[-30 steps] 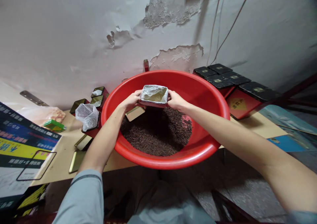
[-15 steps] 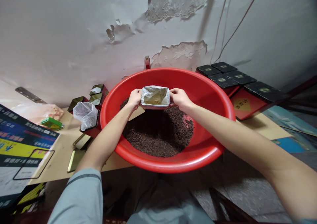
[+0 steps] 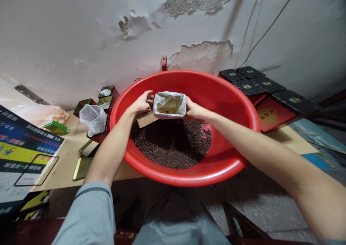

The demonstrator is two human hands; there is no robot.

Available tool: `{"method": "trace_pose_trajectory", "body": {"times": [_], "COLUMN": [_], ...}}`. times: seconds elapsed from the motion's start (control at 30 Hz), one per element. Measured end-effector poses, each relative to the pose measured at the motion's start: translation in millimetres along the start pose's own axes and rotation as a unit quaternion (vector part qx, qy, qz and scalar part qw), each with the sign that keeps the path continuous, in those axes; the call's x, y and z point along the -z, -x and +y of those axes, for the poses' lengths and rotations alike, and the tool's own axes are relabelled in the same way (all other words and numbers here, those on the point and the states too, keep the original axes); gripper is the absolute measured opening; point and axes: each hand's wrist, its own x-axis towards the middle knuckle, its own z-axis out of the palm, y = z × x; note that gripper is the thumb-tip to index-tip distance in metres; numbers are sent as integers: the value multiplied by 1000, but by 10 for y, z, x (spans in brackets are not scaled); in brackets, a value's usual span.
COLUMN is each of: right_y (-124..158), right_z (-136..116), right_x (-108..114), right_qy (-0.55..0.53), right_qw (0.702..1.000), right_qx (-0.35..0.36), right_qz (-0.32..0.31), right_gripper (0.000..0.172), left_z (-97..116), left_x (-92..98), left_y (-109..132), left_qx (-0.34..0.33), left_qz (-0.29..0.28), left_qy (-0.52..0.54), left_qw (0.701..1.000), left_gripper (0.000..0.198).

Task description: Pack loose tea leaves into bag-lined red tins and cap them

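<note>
My right hand (image 3: 195, 109) grips the right side of a tea tin (image 3: 169, 116), whose square mouth faces me with a crumpled whitish plastic bag lining it. A little to the left of the tin, my left hand (image 3: 143, 103) has its fingers apart and holds nothing. Below it a tan, flat-faced piece (image 3: 146, 119), perhaps a tin lid, sits in the large red basin (image 3: 189, 180). Dark dry tea leaves (image 3: 173, 147) cover the basin's bottom, partly in the tin's shadow.
Black-lidded red tins (image 3: 281, 109) are grouped to the right. Left of the basin stand several lidless tins, one with a plastic bag (image 3: 94, 119) puffing out. Gold lids (image 3: 82, 167), a green box (image 3: 56, 127) and a printed board (image 3: 24, 154) lie farther left. Behind is a peeling wall.
My left hand has let go of the tin and moved slightly left, its fingers spreading. The right hand still holds the tin. The view has shifted slightly.
</note>
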Motion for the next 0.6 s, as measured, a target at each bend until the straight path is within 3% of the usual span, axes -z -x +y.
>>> {"method": "trace_pose_trajectory", "body": {"times": [0.07, 0.13, 0.23, 0.37, 0.5, 0.6], "right_y": [15, 33, 51, -15, -140, -157], "right_z": [-30, -49, -55, -4, 83, 96], "right_x": [133, 206, 198, 119, 91, 84], "right_qy": [-31, -35, 1, 54, 100, 112], "right_qw": [997, 993, 992, 989, 983, 978], "right_qx": [37, 73, 111, 136, 153, 176], "right_qz": [-62, -86, -59, -12, 0, 11], "right_gripper": [134, 146, 139, 124, 125, 136], "left_z": [61, 117, 131, -5, -186, -261], "left_x": [128, 159, 74, -61, -130, -126], "left_y": [83, 152, 158, 11, -114, -137], "left_qx": [-61, -97, -128, -169, -162, -146], "left_qz": [-121, -181, -160, -118, -106, -100], "left_qy": [63, 79, 54, 37, 19, -8], "left_qw": [989, 975, 977, 978, 981, 984], "left_gripper": [108, 122, 130, 127, 127, 117]}}
